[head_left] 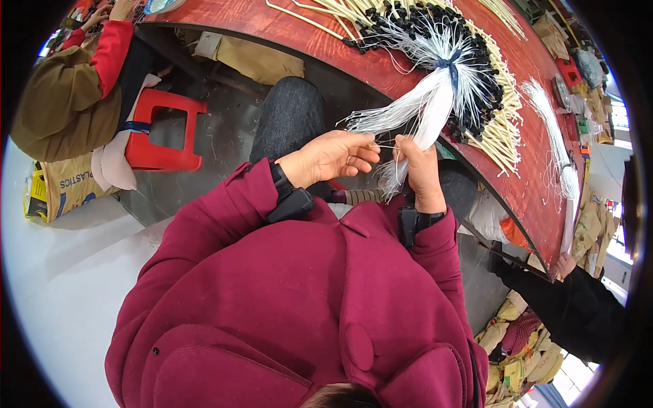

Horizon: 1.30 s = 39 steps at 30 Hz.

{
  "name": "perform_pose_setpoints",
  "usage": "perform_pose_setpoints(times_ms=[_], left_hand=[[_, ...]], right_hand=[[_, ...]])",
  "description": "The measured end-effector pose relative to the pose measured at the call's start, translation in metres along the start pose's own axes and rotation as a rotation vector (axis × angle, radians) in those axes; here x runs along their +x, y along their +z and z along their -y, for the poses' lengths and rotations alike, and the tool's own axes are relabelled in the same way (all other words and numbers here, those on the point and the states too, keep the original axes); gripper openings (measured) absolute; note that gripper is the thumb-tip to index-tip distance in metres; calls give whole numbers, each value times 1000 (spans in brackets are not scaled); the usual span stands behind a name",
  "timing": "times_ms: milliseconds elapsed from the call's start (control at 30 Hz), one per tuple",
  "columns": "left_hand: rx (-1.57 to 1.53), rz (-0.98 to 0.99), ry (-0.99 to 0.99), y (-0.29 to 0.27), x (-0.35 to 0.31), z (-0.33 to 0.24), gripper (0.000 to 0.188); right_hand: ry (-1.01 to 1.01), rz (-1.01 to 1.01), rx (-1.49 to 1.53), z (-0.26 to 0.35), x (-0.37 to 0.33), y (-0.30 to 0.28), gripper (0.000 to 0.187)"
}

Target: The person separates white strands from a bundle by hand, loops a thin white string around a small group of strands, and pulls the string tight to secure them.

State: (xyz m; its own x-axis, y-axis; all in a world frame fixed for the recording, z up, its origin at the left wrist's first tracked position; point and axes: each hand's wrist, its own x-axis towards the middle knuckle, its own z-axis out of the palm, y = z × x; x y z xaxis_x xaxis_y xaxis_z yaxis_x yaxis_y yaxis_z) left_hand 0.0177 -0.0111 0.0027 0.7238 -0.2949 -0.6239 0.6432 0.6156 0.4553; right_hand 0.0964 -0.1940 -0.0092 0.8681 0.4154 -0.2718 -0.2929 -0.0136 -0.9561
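Note:
In front of my chest, my left hand [333,158] pinches a thin white string between thumb and forefinger, its other fingers curled loosely. My right hand [420,168] is closed round the hanging part of a bundle of white strings [435,109], close to the table edge. A short stretch of string spans the gap between my hands. Up on the table, a dark blue tie [447,63] gathers the bundle. From there the strings fan out to black fittings [495,75] on the ends of many pale thin sticks [507,129].
The red table [340,51] curves across the top and right. A second white string bundle [547,115] lies there, with a person's hand [564,265] at its lower end. At left, another person in a brown vest [61,102] sits by a red stool [166,129].

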Motion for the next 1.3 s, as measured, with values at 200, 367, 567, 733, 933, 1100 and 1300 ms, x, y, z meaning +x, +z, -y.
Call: perform_pose_setpoints(times_ms=[200,367,567,733,933,1100,1300], left_hand=[[159,-7,63,3,0,-3,17],[248,66,88,-12,10,5,17],[-28,120,-64,-10,7,8,14],[-157,165,-153,-14,3,16,13],[-11,141,46,-12,0,10,13],[296,-150,437,-11,-2,7,14],[952,-399,1117,18,-19,-1,15]], right_hand=[[11,11,-16,1,0,1,18],[-8,23,-30,0,1,1,18],[-3,-7,-36,1,0,-3,17],[-17,-6,-38,-1,4,-4,15],[0,-45,-21,6,-3,4,18],[-6,50,-14,0,-1,3,19],[-11,32,2,2,-2,9,17]])
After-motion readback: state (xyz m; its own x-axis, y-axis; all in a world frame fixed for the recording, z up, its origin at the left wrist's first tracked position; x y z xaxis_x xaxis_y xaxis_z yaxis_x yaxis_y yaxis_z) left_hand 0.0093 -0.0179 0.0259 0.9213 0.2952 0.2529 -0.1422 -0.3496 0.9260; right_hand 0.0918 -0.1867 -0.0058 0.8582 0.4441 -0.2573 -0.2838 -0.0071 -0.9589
